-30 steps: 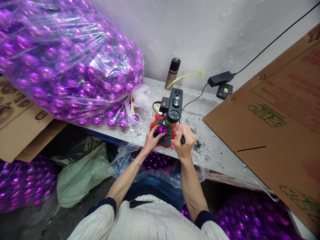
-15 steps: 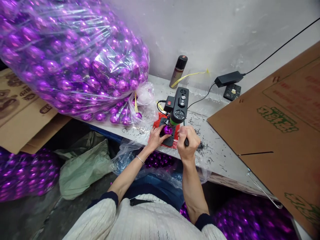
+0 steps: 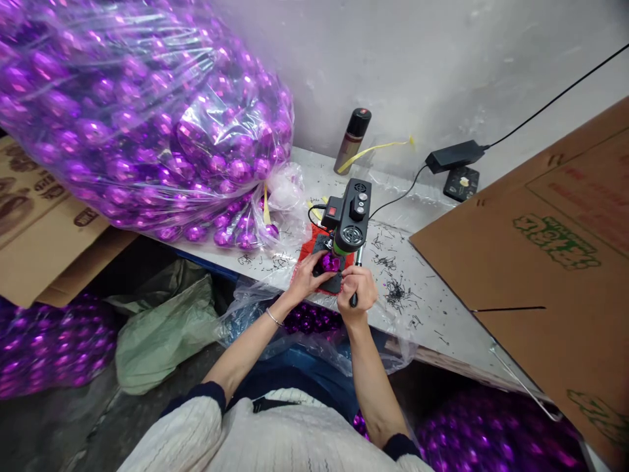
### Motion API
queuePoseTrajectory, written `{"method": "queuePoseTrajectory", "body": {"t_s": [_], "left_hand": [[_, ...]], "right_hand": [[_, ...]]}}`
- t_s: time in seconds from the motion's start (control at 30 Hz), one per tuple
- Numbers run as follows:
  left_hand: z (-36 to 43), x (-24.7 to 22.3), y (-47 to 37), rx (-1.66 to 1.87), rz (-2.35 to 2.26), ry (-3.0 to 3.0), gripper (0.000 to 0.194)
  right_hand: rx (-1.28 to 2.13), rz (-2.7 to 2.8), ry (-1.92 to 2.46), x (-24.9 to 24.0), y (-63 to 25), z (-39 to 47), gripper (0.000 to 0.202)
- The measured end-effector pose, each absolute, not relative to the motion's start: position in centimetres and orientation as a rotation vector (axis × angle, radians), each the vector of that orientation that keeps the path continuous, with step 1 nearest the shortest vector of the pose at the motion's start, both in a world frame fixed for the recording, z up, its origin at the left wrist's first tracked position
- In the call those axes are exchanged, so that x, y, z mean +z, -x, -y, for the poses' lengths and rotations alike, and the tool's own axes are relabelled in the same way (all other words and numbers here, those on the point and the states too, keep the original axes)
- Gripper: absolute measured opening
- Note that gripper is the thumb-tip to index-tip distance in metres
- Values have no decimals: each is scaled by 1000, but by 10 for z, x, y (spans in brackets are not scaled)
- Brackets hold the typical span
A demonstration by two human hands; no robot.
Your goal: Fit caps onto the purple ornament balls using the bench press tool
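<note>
Under the head of a small black press machine (image 3: 354,213) sits a shiny purple ball (image 3: 330,262). My left hand (image 3: 307,278) holds this ball between thumb and fingers, over the machine's dark base. Closed round the black-handled lever on the machine's right side is my right hand (image 3: 358,288); the end of the handle pokes out below the fist. A red sheet (image 3: 305,252) lies beneath the base, and black shavings (image 3: 396,292) are scattered to the right.
A large clear bag of purple balls (image 3: 162,131) fills the left of the table (image 3: 427,314). Behind the machine stands a spray can (image 3: 352,141). A power adapter (image 3: 455,156) lies at the back right, beside a big cardboard box (image 3: 540,262). More purple balls (image 3: 314,318) lie below the table edge.
My right hand has moved left and slightly down with the lever, closer to my left hand. My left hand still holds the purple ball under the machine. The view has shifted slightly.
</note>
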State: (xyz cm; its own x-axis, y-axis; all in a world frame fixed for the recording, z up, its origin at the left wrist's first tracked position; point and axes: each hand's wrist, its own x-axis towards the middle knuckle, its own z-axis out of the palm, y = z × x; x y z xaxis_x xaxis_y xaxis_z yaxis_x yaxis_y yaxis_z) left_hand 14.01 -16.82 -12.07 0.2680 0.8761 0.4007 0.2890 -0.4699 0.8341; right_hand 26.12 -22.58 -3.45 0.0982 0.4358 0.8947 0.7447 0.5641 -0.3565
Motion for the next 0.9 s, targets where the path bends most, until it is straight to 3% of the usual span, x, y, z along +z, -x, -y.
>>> {"method": "queuePoseTrajectory", "body": {"t_s": [0.9], "left_hand": [[169,-122,-141,1198,-1067,-1903,55]], "right_hand": [[-321,1469,1007,-57,-260,218,20]]}}
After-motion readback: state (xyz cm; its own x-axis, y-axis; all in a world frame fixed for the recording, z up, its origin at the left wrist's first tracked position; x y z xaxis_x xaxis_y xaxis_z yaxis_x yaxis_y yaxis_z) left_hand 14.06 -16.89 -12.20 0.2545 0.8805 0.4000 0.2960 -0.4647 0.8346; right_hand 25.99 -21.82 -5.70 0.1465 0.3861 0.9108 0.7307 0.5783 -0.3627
